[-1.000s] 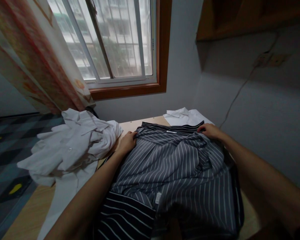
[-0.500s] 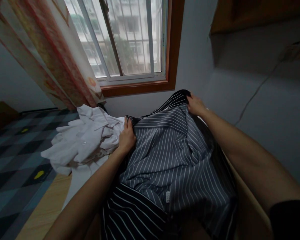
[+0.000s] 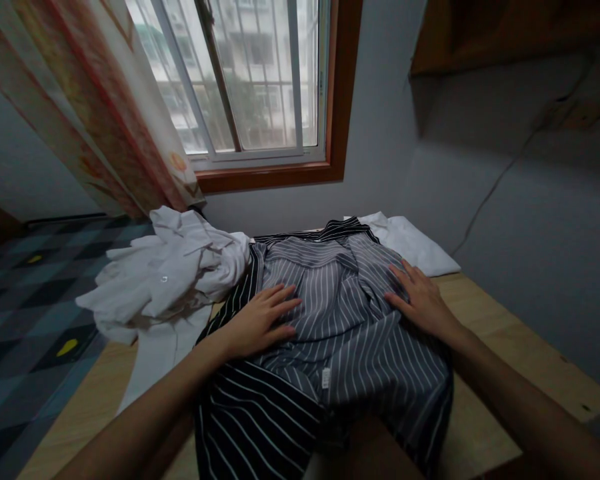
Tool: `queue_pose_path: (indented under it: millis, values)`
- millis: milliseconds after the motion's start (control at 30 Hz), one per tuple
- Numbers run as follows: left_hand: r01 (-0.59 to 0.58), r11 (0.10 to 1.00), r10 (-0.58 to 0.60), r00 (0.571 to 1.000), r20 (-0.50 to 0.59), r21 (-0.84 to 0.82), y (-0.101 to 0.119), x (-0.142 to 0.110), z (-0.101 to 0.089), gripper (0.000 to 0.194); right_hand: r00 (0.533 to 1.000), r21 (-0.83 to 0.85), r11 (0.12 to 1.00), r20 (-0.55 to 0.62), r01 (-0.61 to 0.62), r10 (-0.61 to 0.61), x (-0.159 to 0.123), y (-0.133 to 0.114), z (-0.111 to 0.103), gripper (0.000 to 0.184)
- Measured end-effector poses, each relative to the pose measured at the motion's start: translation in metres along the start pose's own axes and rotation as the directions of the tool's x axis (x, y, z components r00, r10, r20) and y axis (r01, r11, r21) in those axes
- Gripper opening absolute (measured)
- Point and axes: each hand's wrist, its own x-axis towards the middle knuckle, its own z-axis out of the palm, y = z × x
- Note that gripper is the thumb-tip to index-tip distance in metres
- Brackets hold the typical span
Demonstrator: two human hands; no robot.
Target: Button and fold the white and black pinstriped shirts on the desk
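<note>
More of the pale wooden table (image 3: 505, 327) shows to the right of the hands than half a second ago. On it, beneath both hands, lies the black-and-grey, white-striped cloth garment (image 3: 325, 300), its far edge now lowered; the grey face is up, softly wrinkled, with black borders. Left of the hands sits a crumpled white cloth heap (image 3: 175, 267). The left hand (image 3: 260, 320) and right hand (image 3: 423, 300), earlier gripping that edge, rest with fingers spread. Nearer than both is a small white label (image 3: 325, 378)
</note>
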Motion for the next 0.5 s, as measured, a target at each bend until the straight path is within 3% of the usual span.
queue_pose_path:
  millis: [100,200,400,500]
  values:
    - [-0.019,0.983,0.046,0.989,0.144,-0.181,0.019,-0.032,0.0,0.068,0.998,0.088,0.994,0.01,-0.066,0.065,-0.05,0.002,-0.003,0.069]
    - [0.038,0.95,0.026,0.979,0.201,-0.311,0.029,-0.054,0.002,0.067,0.995,0.189,0.977,0.016,-0.104,0.103,-0.079,0.006,0.001,0.071]
    - [0.208,0.918,-0.105,0.949,0.299,-0.337,0.028,-0.077,0.005,0.044,0.976,0.158,0.973,-0.111,-0.168,0.186,-0.087,0.019,0.004,0.066]
    - [0.252,0.92,-0.188,0.956,0.227,-0.301,0.014,-0.094,0.005,0.033,0.969,0.085,0.968,-0.058,-0.234,0.24,-0.088,0.023,-0.001,0.057]
